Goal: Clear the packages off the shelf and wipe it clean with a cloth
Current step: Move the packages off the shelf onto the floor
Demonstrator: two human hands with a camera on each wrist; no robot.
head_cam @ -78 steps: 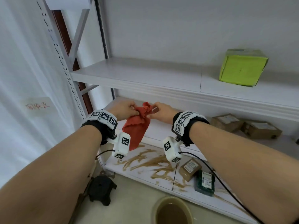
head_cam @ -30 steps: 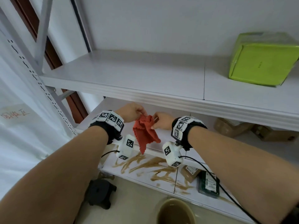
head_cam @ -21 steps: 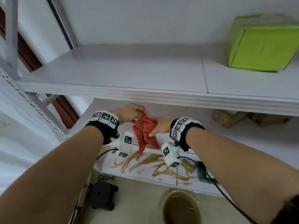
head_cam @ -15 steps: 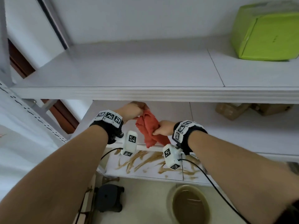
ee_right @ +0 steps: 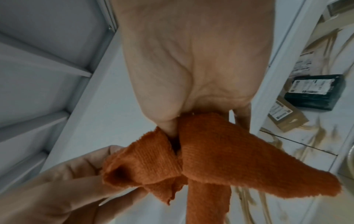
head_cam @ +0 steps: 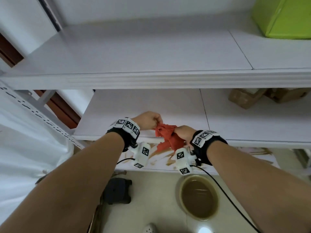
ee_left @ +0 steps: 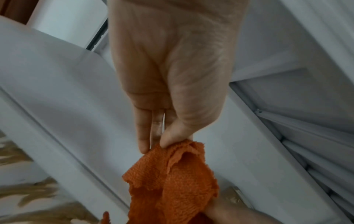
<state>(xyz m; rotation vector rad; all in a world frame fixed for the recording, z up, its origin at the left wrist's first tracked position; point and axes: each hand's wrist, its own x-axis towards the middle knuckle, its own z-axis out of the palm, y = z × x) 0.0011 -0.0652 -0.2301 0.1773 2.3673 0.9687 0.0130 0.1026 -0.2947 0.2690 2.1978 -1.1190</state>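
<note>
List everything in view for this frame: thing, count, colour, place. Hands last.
cloth: 1, orange-red, held between both hands in front of the middle shelf
green box: 1, lime green, top shelf, right
brown parcels: 2, brown, middle shelf, back right
brown package: 1, brown with label, bottom shelf
dark package: 1, dark with white label, bottom shelf, beside the brown package
brown smears: several, brown, across the bottom shelf
basin: 1, holds murky brown water, on the floor
dark object: 1, black, floor under the shelving
left hand: pinches the cloth
right hand: grips the cloth
</note>
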